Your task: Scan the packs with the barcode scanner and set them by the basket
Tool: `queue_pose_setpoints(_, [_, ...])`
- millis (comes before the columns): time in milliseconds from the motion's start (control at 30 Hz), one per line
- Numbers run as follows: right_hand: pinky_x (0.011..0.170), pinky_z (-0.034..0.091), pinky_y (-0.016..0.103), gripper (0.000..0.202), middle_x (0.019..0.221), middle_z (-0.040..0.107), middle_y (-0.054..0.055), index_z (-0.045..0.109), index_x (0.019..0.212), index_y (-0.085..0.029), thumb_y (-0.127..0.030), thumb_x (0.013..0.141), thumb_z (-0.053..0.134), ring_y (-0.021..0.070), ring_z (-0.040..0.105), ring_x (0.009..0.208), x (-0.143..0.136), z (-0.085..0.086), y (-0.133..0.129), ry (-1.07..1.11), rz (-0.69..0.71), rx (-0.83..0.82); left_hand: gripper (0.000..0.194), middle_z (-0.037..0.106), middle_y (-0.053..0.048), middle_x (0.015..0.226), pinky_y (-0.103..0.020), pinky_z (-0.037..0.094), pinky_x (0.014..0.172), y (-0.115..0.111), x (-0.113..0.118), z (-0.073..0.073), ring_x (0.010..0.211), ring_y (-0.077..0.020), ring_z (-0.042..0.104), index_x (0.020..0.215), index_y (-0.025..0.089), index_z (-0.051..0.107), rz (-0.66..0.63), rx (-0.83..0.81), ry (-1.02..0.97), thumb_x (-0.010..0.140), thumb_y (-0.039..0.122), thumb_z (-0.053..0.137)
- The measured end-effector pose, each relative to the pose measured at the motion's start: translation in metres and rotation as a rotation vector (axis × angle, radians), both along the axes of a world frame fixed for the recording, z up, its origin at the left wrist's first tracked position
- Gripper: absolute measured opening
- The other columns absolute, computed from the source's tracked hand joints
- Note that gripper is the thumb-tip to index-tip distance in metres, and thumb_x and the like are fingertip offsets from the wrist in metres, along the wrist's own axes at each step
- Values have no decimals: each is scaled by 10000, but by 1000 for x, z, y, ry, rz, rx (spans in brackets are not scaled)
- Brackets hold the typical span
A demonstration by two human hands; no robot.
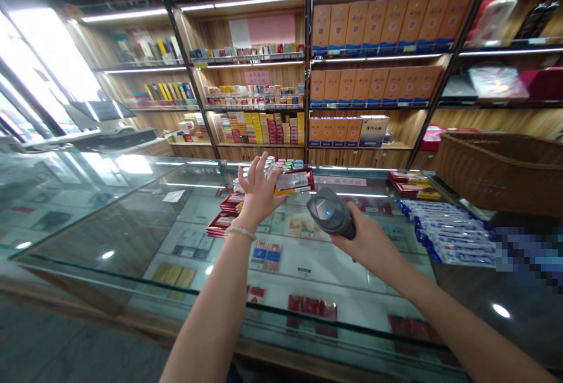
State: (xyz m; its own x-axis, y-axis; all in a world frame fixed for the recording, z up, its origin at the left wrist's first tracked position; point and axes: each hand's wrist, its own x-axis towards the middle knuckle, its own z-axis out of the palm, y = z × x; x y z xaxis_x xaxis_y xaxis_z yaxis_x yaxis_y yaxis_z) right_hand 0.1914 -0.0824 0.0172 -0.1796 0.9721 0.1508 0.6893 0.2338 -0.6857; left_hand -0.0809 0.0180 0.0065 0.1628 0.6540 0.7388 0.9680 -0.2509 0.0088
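Note:
My left hand point(260, 190), with a beaded bracelet at the wrist, is raised above the glass counter. Its thumb grips one end of a small red and yellow packet point(294, 182), while the other fingers spread upward. A pale label with printing faces me on the packet. My right hand point(367, 236) is wrapped around the handle of a dark grey barcode scanner point(328, 214), which shows a small blue light. The scanner head is just right of and below the packet, apart from it. Behind my left wrist lie stacked red packets point(220, 224) on the glass.
The glass display counter point(132, 260) has packs inside. On its right are blue and white packages point(455, 233), more red packets point(411, 185) and a brown woven basket point(497, 166). Small items point(290, 163) stand behind my left hand. Shelves of orange boxes point(373, 22) line the wall.

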Motion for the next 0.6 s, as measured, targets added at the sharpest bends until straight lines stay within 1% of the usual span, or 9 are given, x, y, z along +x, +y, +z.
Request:
queue_pose_setpoints(67, [561, 360, 271, 405, 774, 679, 9, 509, 1130, -240, -273, 782, 713, 211, 638, 577, 0, 1, 0, -52, -15, 2, 651, 258, -132, 1740, -656, -11, 1284, 1, 0, -1, 1595, -403, 226, 1324, 297, 641, -2, 6, -4, 755, 537, 848])
queue_pose_setpoints(167, [607, 377, 284, 424, 818, 713, 47, 534, 1122, -235, -274, 754, 740, 279, 702, 738, 0, -1, 0, -100, -34, 58, 651, 261, -136, 1737, -661, -15, 1283, 1, 0, -1, 1595, -403, 226, 1330, 295, 640, -2, 9, -2, 760, 533, 845])
queue_pose_setpoints(233, [624, 385, 289, 438, 855, 730, 68, 540, 1132, -235, -281, 746, 744, 312, 717, 819, 0, -2, 0, -103, -38, 95, 673, 251, -138, 1740, -666, -7, 1281, 1, -1, -1, 1597, -404, 218, 1355, 305, 624, 0, 7, 7, 759, 524, 849])
queue_pose_setpoints(333, [624, 391, 288, 451, 853, 734, 64, 526, 1155, -242, -294, 757, 730, 315, 721, 826, 1, -5, 1, -80, -30, 107, 698, 244, -137, 1743, -666, 8, 1280, 0, -1, 0, 1598, -405, 212, 1374, 321, 611, 6, 1, 16, 750, 506, 863])
queue_pose_setpoints(467, [633, 408, 292, 476, 860, 743, 61, 502, 1184, -248, -309, 768, 724, 314, 730, 814, 2, -7, 2, -76, -25, 110, 700, 235, -131, 1747, -664, -10, 1280, 1, -1, 0, 1598, -413, 208, 1369, 324, 613, 6, -8, 6, 743, 506, 867])
queue_pose_setpoints(600, [679, 450, 304, 506, 1008, 776, 80, 488, 1241, -257, -324, 793, 713, 309, 749, 902, 3, -9, 5, -42, 23, 147, 690, 242, -136, 1745, -657, -14, 1281, 0, 1, 1, 1599, -413, 206, 1362, 317, 620, -3, -14, -2, 747, 520, 861])
